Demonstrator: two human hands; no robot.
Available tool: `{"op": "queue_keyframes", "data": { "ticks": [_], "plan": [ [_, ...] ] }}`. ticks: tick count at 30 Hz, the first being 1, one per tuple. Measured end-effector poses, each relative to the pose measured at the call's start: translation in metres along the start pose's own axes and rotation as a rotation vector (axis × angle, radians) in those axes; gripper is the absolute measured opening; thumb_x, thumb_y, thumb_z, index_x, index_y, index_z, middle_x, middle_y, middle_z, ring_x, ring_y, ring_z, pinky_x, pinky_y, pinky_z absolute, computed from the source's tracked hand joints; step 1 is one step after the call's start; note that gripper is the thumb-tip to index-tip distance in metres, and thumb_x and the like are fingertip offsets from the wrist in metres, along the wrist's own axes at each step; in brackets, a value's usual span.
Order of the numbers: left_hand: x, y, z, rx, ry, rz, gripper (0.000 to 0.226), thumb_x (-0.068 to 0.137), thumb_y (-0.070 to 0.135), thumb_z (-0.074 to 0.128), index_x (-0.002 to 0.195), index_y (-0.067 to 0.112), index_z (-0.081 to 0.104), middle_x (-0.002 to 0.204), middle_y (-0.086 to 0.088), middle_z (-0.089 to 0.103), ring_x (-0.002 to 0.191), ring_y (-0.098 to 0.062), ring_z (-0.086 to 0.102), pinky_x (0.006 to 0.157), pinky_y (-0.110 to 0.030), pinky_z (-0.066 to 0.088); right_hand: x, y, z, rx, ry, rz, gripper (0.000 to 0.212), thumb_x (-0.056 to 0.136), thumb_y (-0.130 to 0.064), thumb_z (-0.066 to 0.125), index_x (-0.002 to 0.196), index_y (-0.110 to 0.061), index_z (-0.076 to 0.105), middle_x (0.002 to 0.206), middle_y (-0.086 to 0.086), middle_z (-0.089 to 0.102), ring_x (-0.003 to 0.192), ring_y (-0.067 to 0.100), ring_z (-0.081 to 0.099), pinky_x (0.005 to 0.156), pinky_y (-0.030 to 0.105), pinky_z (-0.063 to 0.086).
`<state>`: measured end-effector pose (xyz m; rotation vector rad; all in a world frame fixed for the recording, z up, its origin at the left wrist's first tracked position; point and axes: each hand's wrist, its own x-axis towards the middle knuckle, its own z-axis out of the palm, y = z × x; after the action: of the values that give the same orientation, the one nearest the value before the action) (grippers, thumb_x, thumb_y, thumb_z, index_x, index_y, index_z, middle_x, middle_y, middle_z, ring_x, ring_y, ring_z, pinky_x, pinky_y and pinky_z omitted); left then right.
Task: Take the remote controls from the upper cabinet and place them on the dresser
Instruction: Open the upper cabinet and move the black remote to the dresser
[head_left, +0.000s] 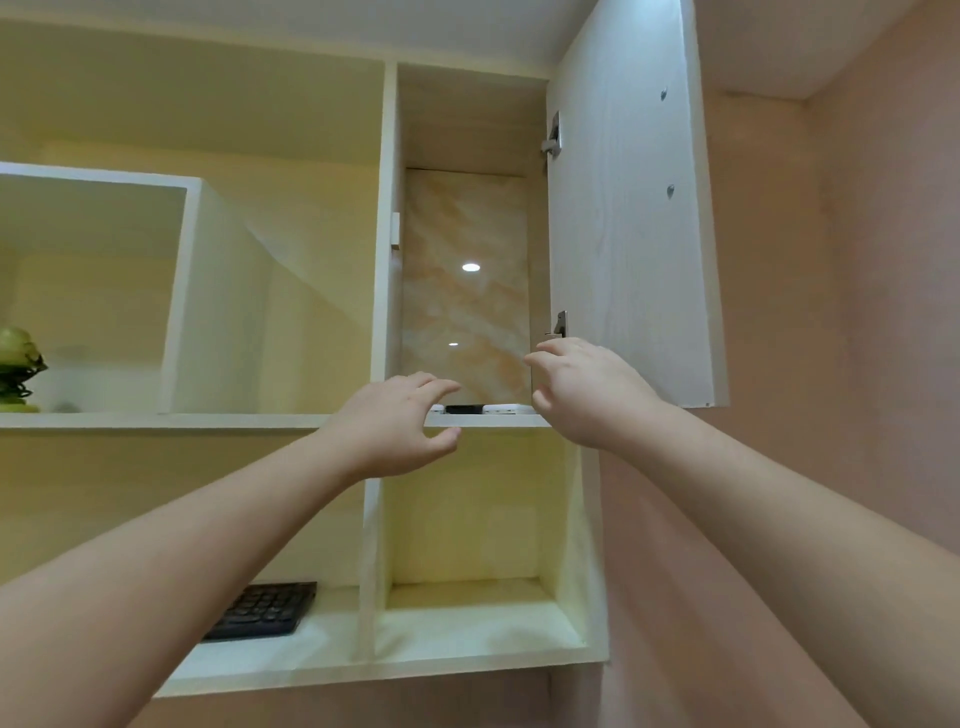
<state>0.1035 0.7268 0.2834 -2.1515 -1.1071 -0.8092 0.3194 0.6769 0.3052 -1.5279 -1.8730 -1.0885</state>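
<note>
The upper cabinet (470, 130) stands open, its white door (623, 208) swung out to the right. On its floor lie remote controls seen edge-on: a black one (462, 409) in the middle and a white one (506, 409) to its right; another white end (436, 408) peeks out by my left fingers. My left hand (395, 423) reaches up at the shelf's front edge, fingers apart, holding nothing. My right hand (587, 389) hovers at the cabinet's right side, fingers spread, empty. The dresser is out of view.
A black keyboard (265, 609) lies on the lower shelf at left. An open cubby (467, 618) sits under the cabinet. A green ornament (18, 364) stands in the far left compartment. A pink wall (841, 364) runs along the right.
</note>
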Motion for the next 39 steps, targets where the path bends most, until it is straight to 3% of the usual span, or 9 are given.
{"op": "queue_keyframes", "data": {
  "ticks": [9,15,17,23,28,31,35,39],
  "plan": [
    [0.001,-0.045,0.007,-0.103,0.000,0.052,0.065,0.086,0.054,0.052,0.144,0.030,0.032,0.145,0.010,0.041,0.128,-0.012,0.042,0.101,-0.030,0.037,0.041,-0.034,0.024,0.133,-0.148,0.124,0.046,0.096,-0.024,0.034,0.142,-0.024,0.038,0.147,-0.001,0.039,0.133,0.020,0.036,0.103,0.036,0.036],
    [0.021,-0.045,0.019,-0.177,0.016,0.099,0.061,0.087,0.049,0.052,0.143,0.032,0.034,0.141,0.009,0.043,0.121,-0.013,0.047,0.095,-0.030,0.042,0.057,-0.040,0.039,0.205,-0.178,0.196,0.047,0.095,-0.017,0.033,0.140,-0.028,0.040,0.142,0.002,0.047,0.121,0.023,0.049,0.094,0.039,0.046],
    [0.029,-0.045,0.022,-0.227,0.018,0.091,0.058,0.088,0.047,0.051,0.142,0.033,0.035,0.141,0.009,0.042,0.120,-0.014,0.048,0.093,-0.031,0.044,0.060,-0.036,0.041,0.260,-0.171,0.230,0.048,0.095,-0.013,0.031,0.139,-0.028,0.042,0.139,0.001,0.051,0.111,0.023,0.056,0.089,0.039,0.051],
    [0.048,-0.039,0.039,-0.444,-0.003,0.037,0.049,0.090,0.041,0.053,0.138,0.034,0.043,0.138,0.006,0.048,0.120,-0.012,0.050,0.090,-0.026,0.041,0.069,-0.024,0.048,0.264,-0.198,0.229,0.057,0.091,-0.001,0.029,0.141,-0.028,0.039,0.143,0.000,0.048,0.120,0.024,0.053,0.095,0.039,0.049],
    [0.067,-0.038,0.049,-0.397,-0.036,-0.038,0.051,0.088,0.033,0.053,0.138,0.032,0.042,0.139,0.004,0.049,0.120,-0.013,0.050,0.089,-0.026,0.042,0.076,-0.014,0.061,0.269,-0.208,0.204,0.065,0.087,0.006,0.029,0.142,-0.028,0.038,0.142,0.002,0.047,0.117,0.025,0.054,0.092,0.039,0.050],
    [0.083,-0.034,0.051,-0.373,-0.075,-0.098,0.056,0.087,0.024,0.049,0.141,0.029,0.037,0.141,0.003,0.047,0.120,-0.015,0.050,0.085,-0.025,0.041,0.082,-0.009,0.068,0.299,-0.205,0.193,0.062,0.089,0.006,0.032,0.142,-0.025,0.037,0.141,0.005,0.048,0.119,0.025,0.053,0.096,0.040,0.048],
    [0.102,-0.026,0.056,-0.447,-0.136,-0.201,0.043,0.091,0.023,0.042,0.134,0.022,0.045,0.128,-0.001,0.057,0.097,-0.017,0.061,0.076,-0.027,0.045,0.091,-0.004,0.073,0.327,-0.202,0.197,0.066,0.086,0.010,0.032,0.143,-0.024,0.037,0.139,0.007,0.049,0.116,0.026,0.054,0.093,0.041,0.050],
    [0.115,-0.022,0.060,-0.421,-0.219,-0.311,0.034,0.090,0.032,0.044,0.119,0.020,0.058,0.101,-0.001,0.064,0.075,-0.016,0.057,0.047,-0.022,0.038,0.102,-0.002,0.077,0.339,-0.222,0.233,0.067,0.085,0.009,0.036,0.144,-0.024,0.036,0.137,0.007,0.050,0.111,0.026,0.057,0.088,0.037,0.052]
  ]
}}
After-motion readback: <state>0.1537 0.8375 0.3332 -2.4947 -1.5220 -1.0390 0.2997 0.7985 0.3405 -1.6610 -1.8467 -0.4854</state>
